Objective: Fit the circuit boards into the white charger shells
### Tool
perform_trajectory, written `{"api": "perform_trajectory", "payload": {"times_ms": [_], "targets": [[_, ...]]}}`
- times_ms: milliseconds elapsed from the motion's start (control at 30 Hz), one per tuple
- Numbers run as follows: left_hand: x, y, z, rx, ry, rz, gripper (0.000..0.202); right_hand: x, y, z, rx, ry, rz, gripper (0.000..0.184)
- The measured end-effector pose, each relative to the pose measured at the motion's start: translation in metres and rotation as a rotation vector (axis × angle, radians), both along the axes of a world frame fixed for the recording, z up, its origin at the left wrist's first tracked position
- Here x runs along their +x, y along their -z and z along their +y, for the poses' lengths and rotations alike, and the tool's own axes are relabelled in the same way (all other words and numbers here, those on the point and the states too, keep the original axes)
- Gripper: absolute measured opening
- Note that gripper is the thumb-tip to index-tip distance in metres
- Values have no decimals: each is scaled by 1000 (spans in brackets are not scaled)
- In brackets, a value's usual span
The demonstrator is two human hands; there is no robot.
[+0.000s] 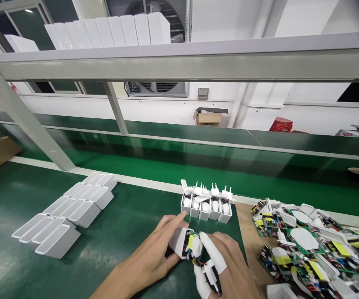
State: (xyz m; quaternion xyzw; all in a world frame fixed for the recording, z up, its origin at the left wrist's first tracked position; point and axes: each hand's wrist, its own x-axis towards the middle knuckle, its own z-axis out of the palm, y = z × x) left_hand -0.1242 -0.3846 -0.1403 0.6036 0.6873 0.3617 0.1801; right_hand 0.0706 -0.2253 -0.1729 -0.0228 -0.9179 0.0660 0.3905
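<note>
My left hand (154, 249) grips a white plastic charger shell (178, 241) near the bottom middle of the green bench. My right hand (225, 265), with white finger cots on two fingers, holds a small circuit board (191, 245) with a yellow part at the shell's open end; a white plug piece (211, 272) lies under its fingers. Just beyond my hands stands a row of several filled white shells with plug pins (206, 203) sticking up.
Several empty white shells (70, 211) lie in rows at the left. A pile of circuit boards with white covers (310, 245) sits on a brown board (247, 245) at the right. A green conveyor belt (229, 170) runs behind; a grey frame post (26, 120) slants at left.
</note>
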Motion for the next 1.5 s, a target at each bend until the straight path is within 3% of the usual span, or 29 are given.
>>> {"api": "perform_trajectory", "payload": {"times_ms": [233,400,633,1033,1400,1500], "targets": [[1,0,0,8,12,12,93,-5,-5,-2,19,-1,87,71],[1,1,1,14,18,20,94,-7,-2,-6,-64,26,81,68],[0,3,1,15,28,22,92,-4,-19,-6,-59,18,51,63],[1,0,2,26,-3,99,94,-4,-24,-5,-72,-23,61,56],[5,5,5,27,69,-11,93,-4,-18,-6,-54,-87,49,57],[5,6,3,-22,83,-82,96,-1,-18,-4,-161,-139,16,55]]}}
